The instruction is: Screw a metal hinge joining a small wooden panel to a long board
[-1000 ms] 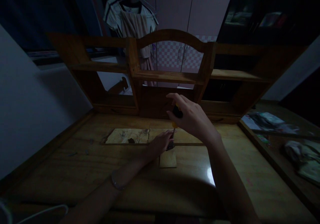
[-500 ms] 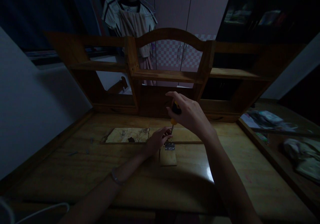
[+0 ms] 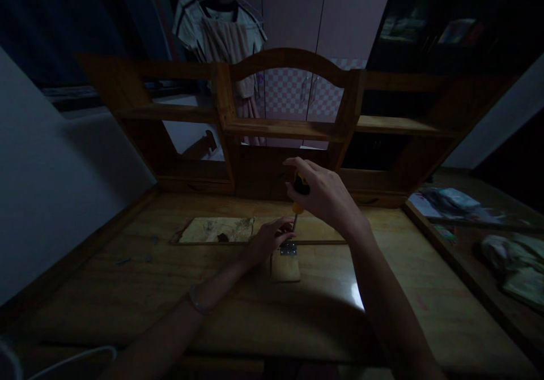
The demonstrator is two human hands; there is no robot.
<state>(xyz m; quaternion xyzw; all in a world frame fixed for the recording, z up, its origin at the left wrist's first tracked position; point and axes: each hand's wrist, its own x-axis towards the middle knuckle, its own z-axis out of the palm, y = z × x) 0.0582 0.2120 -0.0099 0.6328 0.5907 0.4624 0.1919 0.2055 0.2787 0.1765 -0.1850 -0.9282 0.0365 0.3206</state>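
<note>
My right hand (image 3: 321,190) is wrapped round the black and yellow handle of a screwdriver (image 3: 301,186), which points down with its shaft near upright. Low beside the shaft is my left hand (image 3: 274,237), its fingers bent close to the tip; whatever they pinch is too small and dark to make out. Just below the fingertips a metal hinge (image 3: 288,249) lies between a long wooden board (image 3: 216,230) and a small wooden block (image 3: 285,268). The board's left part has a worn, stained surface.
A wooden shelf unit (image 3: 284,126) stands along the back of the desk (image 3: 170,289). Small metal pieces (image 3: 123,261) lie at the left. Bags and cloth (image 3: 516,261) are beyond the right edge. A white cable (image 3: 72,358) curves at the lower left.
My right hand and the screwdriver have shifted very slightly to the right, and the fingers of my left hand have moved a little. The board, hinge and block look unmoved.
</note>
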